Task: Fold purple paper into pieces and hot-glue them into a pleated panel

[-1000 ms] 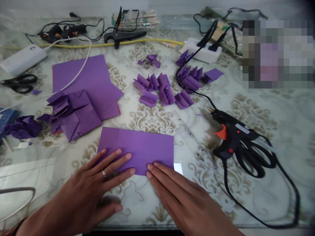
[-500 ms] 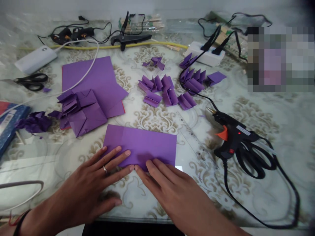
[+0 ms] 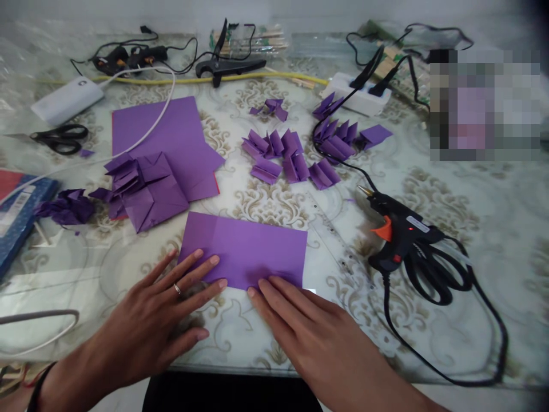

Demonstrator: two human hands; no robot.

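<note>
A folded purple paper rectangle (image 3: 249, 249) lies flat on the glass-topped table (image 3: 493, 229) in front of me. My left hand (image 3: 158, 317), wearing a ring, rests flat with fingers spread, its fingertips pressing the paper's lower left edge. My right hand (image 3: 300, 326) lies flat too, fingertips on the paper's lower edge near the middle. Neither hand holds anything.
A black hot glue gun (image 3: 398, 232) with looping cord lies to the right, next to a clear ruler (image 3: 330, 232). Several pleated purple pieces (image 3: 291, 157) sit behind, purple sheets and folded work (image 3: 158, 160) at left. Scissors (image 3: 60, 137), a power bank (image 3: 68, 100) and a power strip (image 3: 355, 91) lie farther back.
My right hand's fingertips slid left along the paper's lower edge toward my left hand, then back right a little. The view shifted slightly; the paper stays flat.
</note>
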